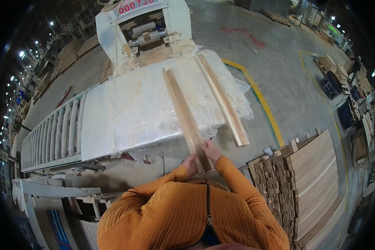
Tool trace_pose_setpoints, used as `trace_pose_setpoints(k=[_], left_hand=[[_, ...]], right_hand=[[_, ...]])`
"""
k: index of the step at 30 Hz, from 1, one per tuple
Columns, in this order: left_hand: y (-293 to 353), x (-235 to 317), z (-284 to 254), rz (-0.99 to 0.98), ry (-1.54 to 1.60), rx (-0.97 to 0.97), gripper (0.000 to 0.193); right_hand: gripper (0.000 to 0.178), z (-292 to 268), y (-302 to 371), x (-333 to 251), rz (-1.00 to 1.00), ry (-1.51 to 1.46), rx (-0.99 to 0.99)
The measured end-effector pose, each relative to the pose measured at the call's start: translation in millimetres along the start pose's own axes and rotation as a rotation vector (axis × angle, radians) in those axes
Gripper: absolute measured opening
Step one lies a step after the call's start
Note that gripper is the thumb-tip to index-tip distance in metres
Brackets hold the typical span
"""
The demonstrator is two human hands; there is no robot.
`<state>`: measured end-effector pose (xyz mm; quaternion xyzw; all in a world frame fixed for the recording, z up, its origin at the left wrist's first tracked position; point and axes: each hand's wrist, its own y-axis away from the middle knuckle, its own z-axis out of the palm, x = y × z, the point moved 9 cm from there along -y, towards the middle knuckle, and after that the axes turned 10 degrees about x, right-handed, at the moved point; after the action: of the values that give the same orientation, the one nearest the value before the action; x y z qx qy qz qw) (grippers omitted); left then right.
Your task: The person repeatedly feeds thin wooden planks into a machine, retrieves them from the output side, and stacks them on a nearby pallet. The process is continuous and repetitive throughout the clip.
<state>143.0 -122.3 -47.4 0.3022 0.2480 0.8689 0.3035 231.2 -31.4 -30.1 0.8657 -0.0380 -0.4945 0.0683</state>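
Ideally, with left hand (191,165) and right hand (212,151) closed on the wooden workpiece (183,113), I should guide it evenly, its length stretching ahead of the grip over the plastic-covered table (123,108).

Long wooden plank (182,111) (pale brown), angled over white table (125,112), near end overhanging.

Two hands (212,151). Two groups of wood strips (181,112), per-group count unclear. One tabletop (125,112). One machine (108,46), two rollers (150,38) showing inside. One conveyor (72,125).
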Motion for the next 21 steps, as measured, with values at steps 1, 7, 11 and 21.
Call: trace_pose_setpoints(k=[1,7,11,21], left_hand=[[-2,-2,3,-0.005,0.010,-0.024,0.046],[-12,-10,22,-0.105,-0.197,-0.181,0.043],[-10,-7,5,-0.195,-0.620,-0.102,0.035],[-60,63,-21,-0.113,-0.834,0.166,0.035]], right_hand=[[0.031,-1,3,-8,-0.105,-0.053,0.043],[0.038,-12,16,-12,-0.071,-0.002,0.135],[0.046,-27,14,-19,-0.103,0.076,0.131],[0.036,-70,26,9,0.030,-0.012,0.340]])
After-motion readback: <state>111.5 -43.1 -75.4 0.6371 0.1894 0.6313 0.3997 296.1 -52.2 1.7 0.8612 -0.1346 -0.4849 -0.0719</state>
